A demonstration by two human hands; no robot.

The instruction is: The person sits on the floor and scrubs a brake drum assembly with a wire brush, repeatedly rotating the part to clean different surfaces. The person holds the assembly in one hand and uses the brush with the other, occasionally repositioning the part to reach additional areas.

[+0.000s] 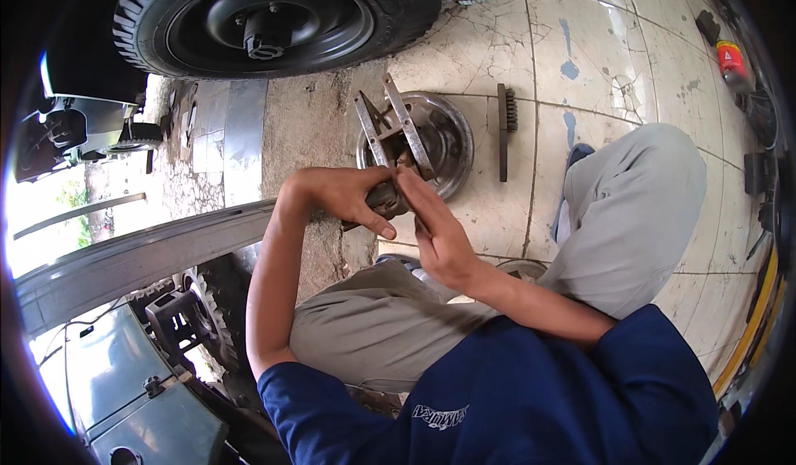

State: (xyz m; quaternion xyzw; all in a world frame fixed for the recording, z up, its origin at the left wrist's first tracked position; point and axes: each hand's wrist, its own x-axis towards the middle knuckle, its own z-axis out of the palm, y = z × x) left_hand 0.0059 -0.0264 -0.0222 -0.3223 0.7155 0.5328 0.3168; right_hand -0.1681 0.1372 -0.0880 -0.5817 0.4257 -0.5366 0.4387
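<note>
A worn metal bracket with two long flat arms (407, 125) points away from me, its arms reaching over a round metal dish (458, 147) on the floor. My left hand (336, 193) is closed around the bracket's dark near end, the thumb along its near side. My right hand (441, 237) lies against the right side of that end, its fingers straight and stretched forward. Its palm side is hidden, so I cannot see whether anything small is under it. A wire brush (503, 133) with a long handle lies on the tiles right of the dish.
A large black wheel with a tyre (274, 25) stands at the far left. A long metal beam (149, 253) runs in from the left beside green vehicle parts (124, 382). My bent knee (638, 208) is at the right. A red can (730, 60) sits at the far right, near yellow bars (750, 324).
</note>
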